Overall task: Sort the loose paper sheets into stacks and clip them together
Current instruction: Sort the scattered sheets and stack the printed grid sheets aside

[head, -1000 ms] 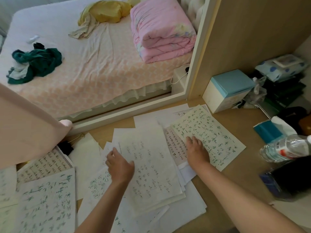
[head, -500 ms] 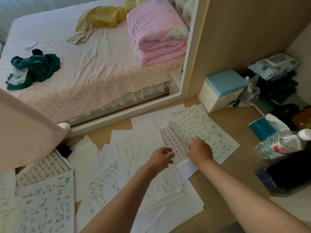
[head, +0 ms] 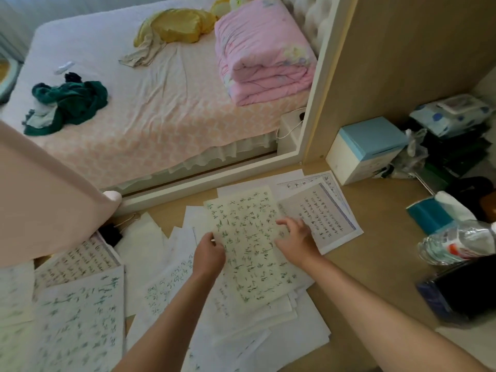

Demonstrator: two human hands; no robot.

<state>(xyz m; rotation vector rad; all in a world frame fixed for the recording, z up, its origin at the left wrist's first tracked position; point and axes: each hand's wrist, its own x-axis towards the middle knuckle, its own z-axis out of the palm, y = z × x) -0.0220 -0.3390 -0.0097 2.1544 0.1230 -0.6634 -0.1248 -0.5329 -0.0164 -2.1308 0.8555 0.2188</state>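
Note:
A cream sheet with green handwriting (head: 245, 242) lies on top of the central paper pile (head: 268, 326) on the wooden desk. My left hand (head: 208, 253) pinches its left edge. My right hand (head: 296, 238) rests on its right edge with fingers spread and bent. A grey sheet with a blue border (head: 322, 216) lies uncovered to the right. More written sheets (head: 77, 310) lie at the left. A black binder clip (head: 111, 233) sits by the upper left papers.
A blue-lidded white box (head: 367, 149), a teal tissue pack (head: 429, 213), a plastic bottle (head: 461, 242) and a dark object (head: 461, 294) crowd the desk's right side. A pink panel (head: 45, 202) overhangs the left. Behind the desk is a bed with a pink quilt (head: 260, 52).
The cream written sheet has moved from the right of the desk onto the central pile. My left hand came across to take its left edge, and the grey bordered sheet is now uncovered.

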